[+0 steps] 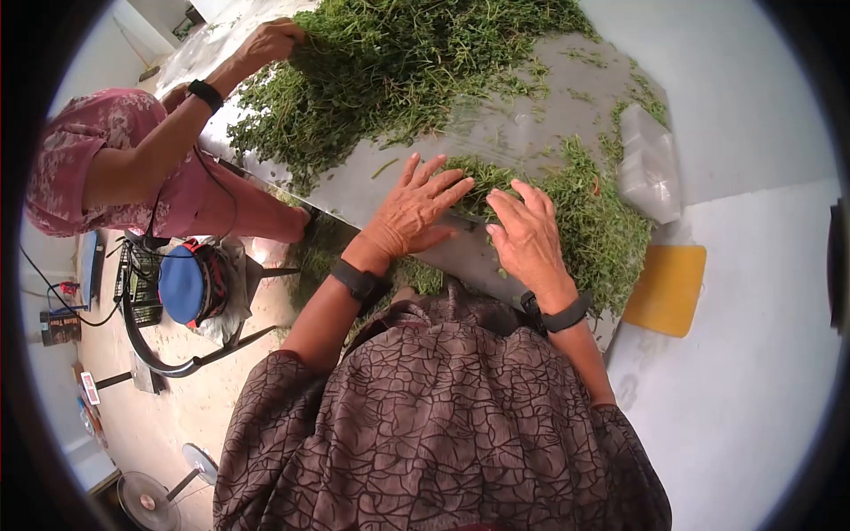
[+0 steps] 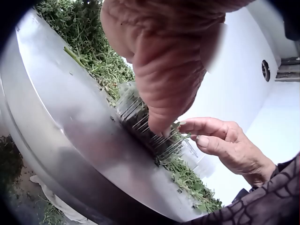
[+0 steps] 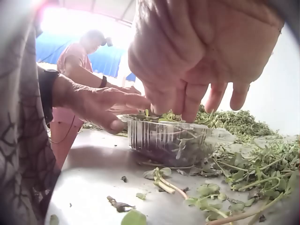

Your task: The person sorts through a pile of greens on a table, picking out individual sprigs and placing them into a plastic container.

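A clear ribbed plastic box stands on the metal table, filled with leafy green sprigs. My left hand is at its left side with fingers spread and fairly straight; in the right wrist view the left hand's fingers reach the rim. From the other side comes my right hand, its fingers pointing down at the greens in the box in the right wrist view. Leaves show beside the right hand's fingertips in the left wrist view. Loose sprigs lie about the box.
A large heap of greens covers the table's far side, and a smaller pile lies by my right hand. Stacked clear boxes stand at the right edge, above a yellow stool. Another person works at the left.
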A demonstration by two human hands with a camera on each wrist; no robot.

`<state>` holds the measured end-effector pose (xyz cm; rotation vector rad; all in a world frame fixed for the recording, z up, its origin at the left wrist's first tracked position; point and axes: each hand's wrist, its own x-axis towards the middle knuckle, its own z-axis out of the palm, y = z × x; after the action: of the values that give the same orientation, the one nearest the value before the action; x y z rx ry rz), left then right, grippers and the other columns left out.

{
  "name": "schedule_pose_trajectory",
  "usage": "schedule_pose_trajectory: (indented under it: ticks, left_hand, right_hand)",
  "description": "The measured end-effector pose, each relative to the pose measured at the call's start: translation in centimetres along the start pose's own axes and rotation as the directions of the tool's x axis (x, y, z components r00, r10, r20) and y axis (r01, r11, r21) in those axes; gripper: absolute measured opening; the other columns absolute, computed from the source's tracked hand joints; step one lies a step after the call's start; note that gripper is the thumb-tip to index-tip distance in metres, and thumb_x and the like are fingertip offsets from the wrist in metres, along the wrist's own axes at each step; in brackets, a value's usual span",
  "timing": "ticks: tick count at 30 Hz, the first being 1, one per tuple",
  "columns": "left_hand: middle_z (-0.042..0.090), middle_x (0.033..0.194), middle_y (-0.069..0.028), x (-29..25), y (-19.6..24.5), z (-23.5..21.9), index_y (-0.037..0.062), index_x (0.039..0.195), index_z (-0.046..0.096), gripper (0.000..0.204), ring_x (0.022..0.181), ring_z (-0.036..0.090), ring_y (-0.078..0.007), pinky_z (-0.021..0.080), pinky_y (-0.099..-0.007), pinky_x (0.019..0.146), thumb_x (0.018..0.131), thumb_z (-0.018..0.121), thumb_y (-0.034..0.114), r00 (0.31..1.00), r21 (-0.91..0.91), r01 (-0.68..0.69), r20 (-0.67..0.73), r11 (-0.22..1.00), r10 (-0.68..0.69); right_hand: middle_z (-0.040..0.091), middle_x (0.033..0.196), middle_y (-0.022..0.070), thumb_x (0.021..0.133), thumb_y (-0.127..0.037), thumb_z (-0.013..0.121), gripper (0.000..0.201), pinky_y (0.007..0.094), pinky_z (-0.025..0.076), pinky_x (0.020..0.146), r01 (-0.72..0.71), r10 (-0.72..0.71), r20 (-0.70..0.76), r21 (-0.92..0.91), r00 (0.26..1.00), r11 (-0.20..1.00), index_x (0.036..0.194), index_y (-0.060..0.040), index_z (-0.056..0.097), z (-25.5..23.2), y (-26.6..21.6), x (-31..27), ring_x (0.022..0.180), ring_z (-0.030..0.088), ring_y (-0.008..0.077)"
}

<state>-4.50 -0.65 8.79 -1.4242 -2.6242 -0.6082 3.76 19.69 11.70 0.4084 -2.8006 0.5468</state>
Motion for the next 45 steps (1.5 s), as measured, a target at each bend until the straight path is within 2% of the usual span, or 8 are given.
schedule_pose_trajectory:
  ticks: [3, 9, 13, 15, 18, 31, 40, 45]
  left_hand:
    - [0.052, 0.116, -0.0079, 0.1, -0.5, 0.9, 0.0114, 0.124, 0.053, 0.060, 0.124, 0.042, -0.0296, 0.021, -0.0510, 0.114, 0.068, 0.074, 0.015, 0.996, -0.036, -0.034, -0.085, 0.999, 0.031]
    - [0.055, 0.103, -0.0071, 0.1, -1.3, 2.0, 0.0094, 0.110, 0.057, 0.045, 0.114, 0.050, -0.0278, 0.027, -0.0504, 0.111, 0.067, 0.073, 0.010, 0.992, -0.095, -0.100, -0.088, 0.990, 0.092]
    - [0.056, 0.109, -0.0088, 0.0, -0.8, 0.4, 0.0093, 0.113, 0.057, 0.047, 0.115, 0.049, -0.0288, 0.029, -0.0496, 0.110, 0.069, 0.072, 0.011, 0.988, -0.189, -0.113, -0.126, 0.976, 0.090]
    - [0.055, 0.118, -0.0106, -0.5, -0.5, -0.7, 0.0090, 0.117, 0.056, 0.049, 0.117, 0.048, -0.0314, 0.030, -0.0495, 0.109, 0.070, 0.072, 0.010, 0.965, -0.257, -0.057, -0.261, 0.965, -0.012]
    - [0.053, 0.123, -0.0120, -1.8, -0.9, -1.1, 0.0084, 0.119, 0.055, 0.051, 0.117, 0.048, -0.0342, 0.032, -0.0502, 0.108, 0.071, 0.071, 0.010, 0.956, -0.260, -0.004, -0.284, 0.966, -0.073]
    - [0.055, 0.118, -0.0119, -1.5, -1.1, 0.5, 0.0064, 0.113, 0.059, 0.041, 0.116, 0.048, -0.0339, 0.033, -0.0521, 0.107, 0.073, 0.068, 0.007, 0.984, -0.160, -0.108, -0.156, 0.981, 0.083]
    - [0.051, 0.123, -0.0106, -0.3, 0.5, 0.5, 0.0073, 0.115, 0.057, 0.046, 0.122, 0.045, -0.0338, 0.028, -0.0536, 0.109, 0.074, 0.072, 0.019, 0.977, -0.155, -0.106, -0.201, 0.982, 0.074]
    - [0.054, 0.118, -0.0110, 0.2, -0.1, 0.8, 0.0052, 0.101, 0.061, 0.030, 0.123, 0.044, -0.0334, 0.028, -0.0534, 0.110, 0.074, 0.070, 0.014, 0.983, -0.136, -0.129, -0.151, 0.982, 0.108]
  right_hand:
    - [0.062, 0.116, 0.0122, 0.077, -0.008, 0.069, 0.037, 0.0492, 0.030, 0.106, 0.001, -0.001, 0.007, -0.007, 1.000, 1.000, 0.112, -0.0021, 0.059, 0.1, 0.5, -0.1, 0.122, 0.046, 0.0319]
    - [0.064, 0.111, 0.0116, 0.078, -0.008, 0.068, 0.033, 0.0485, 0.030, 0.106, -0.026, 0.026, 0.001, -0.018, 1.000, 0.999, 0.109, -0.0029, 0.061, 0.3, 1.5, -0.2, 0.120, 0.048, 0.0318]
    - [0.065, 0.112, 0.0108, 0.078, -0.009, 0.068, 0.032, 0.0461, 0.032, 0.106, -0.058, 0.059, -0.045, 0.020, 0.997, 0.998, 0.108, -0.0037, 0.062, -0.5, 1.5, -0.4, 0.120, 0.048, 0.0311]
    - [0.064, 0.115, 0.0098, 0.077, -0.009, 0.069, 0.033, 0.0435, 0.033, 0.105, -0.062, 0.065, -0.170, 0.021, 0.983, 0.998, 0.109, -0.0045, 0.063, -1.5, 1.9, -0.6, 0.121, 0.048, 0.0300]
    - [0.065, 0.116, 0.0096, 0.077, -0.007, 0.068, 0.033, 0.0417, 0.035, 0.103, -0.111, 0.116, -0.186, 0.036, 0.976, 0.993, 0.110, -0.0043, 0.064, -2.8, 2.3, -1.5, 0.120, 0.049, 0.0293]
    - [0.067, 0.110, 0.0082, 0.075, -0.005, 0.067, 0.030, 0.0424, 0.039, 0.098, -0.099, 0.108, -0.095, 0.097, 0.990, 0.990, 0.105, -0.0031, 0.066, -1.6, 1.2, -3.4, 0.116, 0.052, 0.0290]
    - [0.067, 0.109, 0.0085, 0.076, -0.005, 0.068, 0.030, 0.0427, 0.039, 0.099, -0.100, 0.105, -0.070, 0.074, 0.992, 0.992, 0.105, -0.0021, 0.065, -1.4, 0.1, -3.2, 0.116, 0.051, 0.0294]
    - [0.066, 0.109, 0.0092, 0.075, -0.006, 0.068, 0.028, 0.0423, 0.039, 0.098, -0.095, 0.101, -0.086, 0.069, 0.991, 0.993, 0.102, -0.0019, 0.065, -1.5, 0.1, -3.6, 0.114, 0.052, 0.0295]
